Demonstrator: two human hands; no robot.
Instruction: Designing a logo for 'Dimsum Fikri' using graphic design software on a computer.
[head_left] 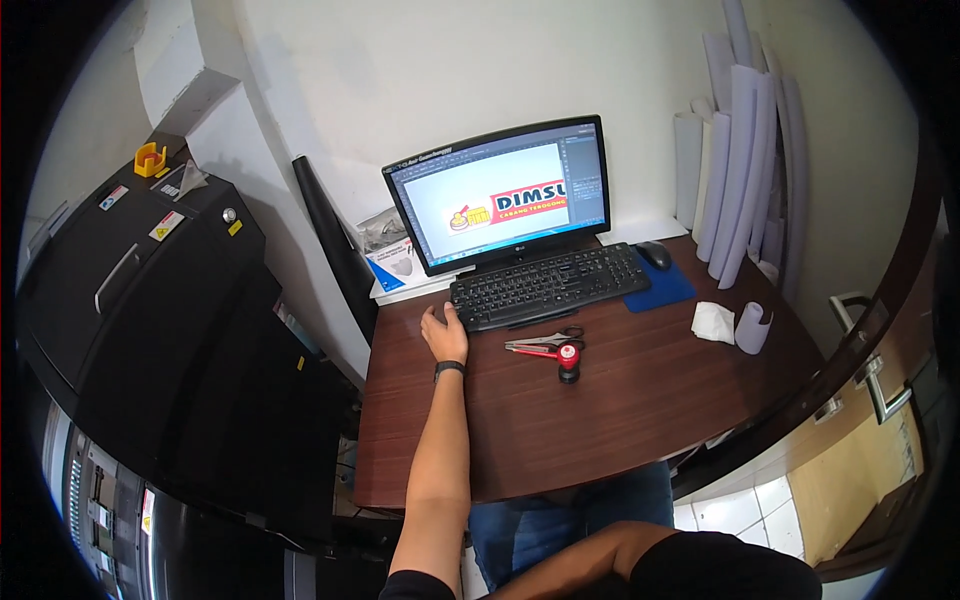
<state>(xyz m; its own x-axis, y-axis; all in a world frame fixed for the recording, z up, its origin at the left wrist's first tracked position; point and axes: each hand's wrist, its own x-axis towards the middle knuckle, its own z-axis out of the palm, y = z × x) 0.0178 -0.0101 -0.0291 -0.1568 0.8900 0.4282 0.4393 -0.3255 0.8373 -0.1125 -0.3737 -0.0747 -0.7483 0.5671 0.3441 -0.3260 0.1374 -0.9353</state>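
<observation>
My left hand point(445, 337) rests on the desk at the left end of a black keyboard point(548, 287). Its fingers are loosely bent and apart, the thumb against the keyboard's edge, with nothing in the palm that I can see. A dark band circles the wrist. My right forearm point(575, 565) crosses low over my lap, and its hand lies outside the picture. Behind the keyboard a monitor point(500, 190) shows a design with a red banner and a yellow drawing. In front lie scissors point(545, 340), a red cutter point(533, 350) and a red-and-black stamp point(568, 362).
A black mouse point(655, 255) sits on a blue pad point(665, 289). Crumpled white paper point(713, 322) and a curled paper piece point(752, 330) lie on the brown desk point(640, 400). Tall paper rolls point(735, 170) lean at right. A large black machine point(180, 330) stands left; a door handle point(885, 390) is right.
</observation>
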